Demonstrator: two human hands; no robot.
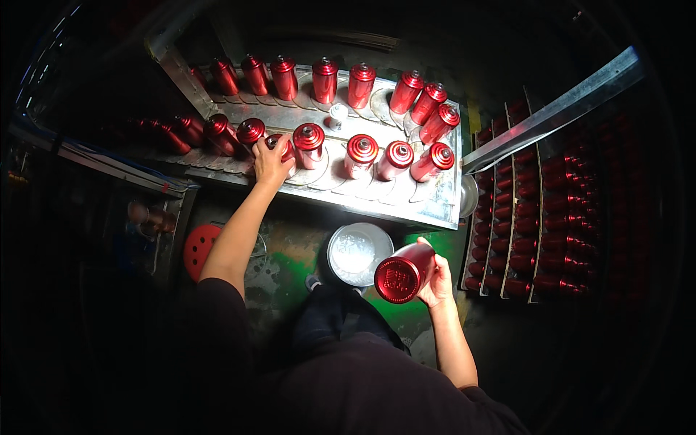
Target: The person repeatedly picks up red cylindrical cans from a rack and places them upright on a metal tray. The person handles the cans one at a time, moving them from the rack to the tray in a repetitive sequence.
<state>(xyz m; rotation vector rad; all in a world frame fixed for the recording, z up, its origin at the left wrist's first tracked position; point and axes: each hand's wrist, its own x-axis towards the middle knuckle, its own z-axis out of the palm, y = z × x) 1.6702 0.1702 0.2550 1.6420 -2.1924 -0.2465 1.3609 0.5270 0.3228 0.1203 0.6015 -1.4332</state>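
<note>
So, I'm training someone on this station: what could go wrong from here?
The tilted red bottle in the right hand is off the table; if the grip slips, it might drop and get dented or scratched.
The left hand is on a second red bottle close among others; it could bump the neighbouring bottle.

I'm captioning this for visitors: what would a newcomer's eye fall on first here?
Two rows of glossy red bottles, standing on a slatted metal conveyor across the upper middle, catch the eye first. Next comes the tipped red bottle in the right hand, below right of centre, its base facing us.
</note>
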